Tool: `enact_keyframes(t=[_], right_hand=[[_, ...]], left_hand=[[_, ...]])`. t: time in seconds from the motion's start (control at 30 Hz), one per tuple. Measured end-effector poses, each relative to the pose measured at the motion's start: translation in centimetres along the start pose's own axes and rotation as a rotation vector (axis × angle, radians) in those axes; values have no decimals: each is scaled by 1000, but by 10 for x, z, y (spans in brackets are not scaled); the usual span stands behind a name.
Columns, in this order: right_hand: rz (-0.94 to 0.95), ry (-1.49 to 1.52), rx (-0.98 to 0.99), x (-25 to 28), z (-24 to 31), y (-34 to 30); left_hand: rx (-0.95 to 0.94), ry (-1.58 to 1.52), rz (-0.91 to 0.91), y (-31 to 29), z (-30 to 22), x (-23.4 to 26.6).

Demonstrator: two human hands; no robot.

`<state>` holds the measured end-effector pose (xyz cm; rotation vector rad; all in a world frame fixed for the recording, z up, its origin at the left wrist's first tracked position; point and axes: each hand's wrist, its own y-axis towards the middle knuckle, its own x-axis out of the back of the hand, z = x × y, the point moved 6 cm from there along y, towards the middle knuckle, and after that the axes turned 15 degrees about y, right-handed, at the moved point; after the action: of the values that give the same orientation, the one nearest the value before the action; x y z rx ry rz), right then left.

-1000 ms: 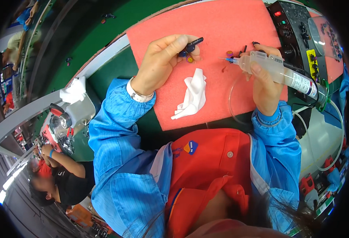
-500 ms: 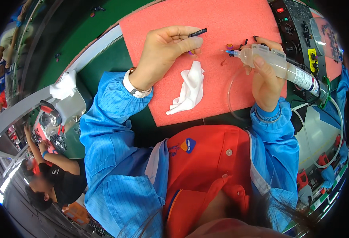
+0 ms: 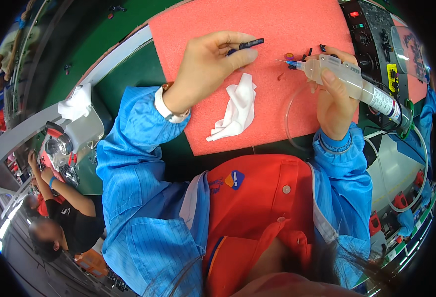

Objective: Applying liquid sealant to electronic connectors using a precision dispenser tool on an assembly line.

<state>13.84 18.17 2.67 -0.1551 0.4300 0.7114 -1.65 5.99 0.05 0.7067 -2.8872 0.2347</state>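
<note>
My left hand (image 3: 210, 62) is closed on a small black part (image 3: 251, 43), pinched between thumb and fingers above the pink foam mat (image 3: 178, 29). In my right hand (image 3: 334, 94) is a glue dispensing syringe (image 3: 346, 76), a translucent barrel with a printed label and a blue-hubbed needle. Its thin needle tip points left toward the left hand, apart from the black part. Just beyond the needle lie a small purple and orange round piece (image 3: 289, 56) and some black bits on the mat. A crumpled white cloth (image 3: 235, 106) rests below my left hand.
A black control box (image 3: 361, 37) with knobs and a red switch stands at the right. A clear hose (image 3: 428, 148) loops from the syringe's rear. At the left are a clear container (image 3: 92, 126) with white tissue (image 3: 77, 101) and a co-worker (image 3: 72, 218).
My left hand has turned slightly, and the purple end of the black part is no longer plain. The syringe has shifted a little to the right.
</note>
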Motion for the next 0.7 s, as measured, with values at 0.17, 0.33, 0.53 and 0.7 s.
enact_keyframes(t=[0.17,0.33,0.53,0.7], right_hand=[[-7,-9,16,1,2,4],[8,-24,4,-1,-1,5],[-7,-13,46,-1,2,2],[-44,-58,24,0,2,2]], left_hand=[[-1003,926,-38,-53,-54,-10],[-783,849,98,-73,-45,-8],[-29,-267,-36,-26,-11,20],[67,-358,25,-3,-1,11]])
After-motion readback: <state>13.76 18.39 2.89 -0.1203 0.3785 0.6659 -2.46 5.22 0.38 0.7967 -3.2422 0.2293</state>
